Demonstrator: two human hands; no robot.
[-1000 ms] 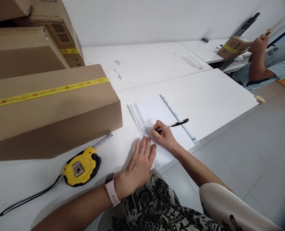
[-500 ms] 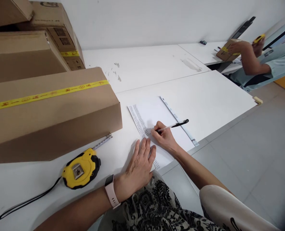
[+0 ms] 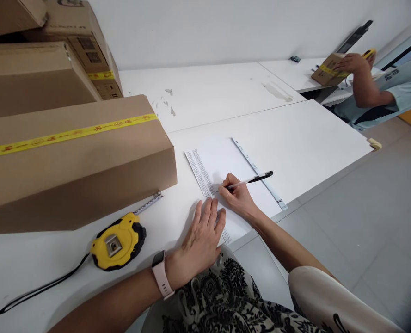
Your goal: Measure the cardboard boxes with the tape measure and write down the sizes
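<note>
A pen point(image 3: 250, 180) with a black cap end is pinched in my right hand point(image 3: 238, 196), its tip down at the sheet of paper point(image 3: 222, 157). Columns of small writing run along the left side of that sheet. My left hand point(image 3: 201, 236) lies flat with fingers stretched over the sheet's lower left edge. To its left rests a yellow and black tape measure point(image 3: 118, 243), a short length of blade pulled out beside the big cardboard box point(image 3: 87, 171). A black wrist strap trails from the tape measure.
More cardboard boxes point(image 3: 28, 78) are stacked at the back left against the wall. Across the white table point(image 3: 295, 138), at the far right, a co-worker point(image 3: 371, 88) handles a small taped box point(image 3: 328, 70) and a yellow tool. The table's front edge drops to a tiled floor.
My hands, the pen and the sheet hold nearly the same places; the view has shifted slightly. At the far right, the co-worker's yellow tool has come down nearer the small box.
</note>
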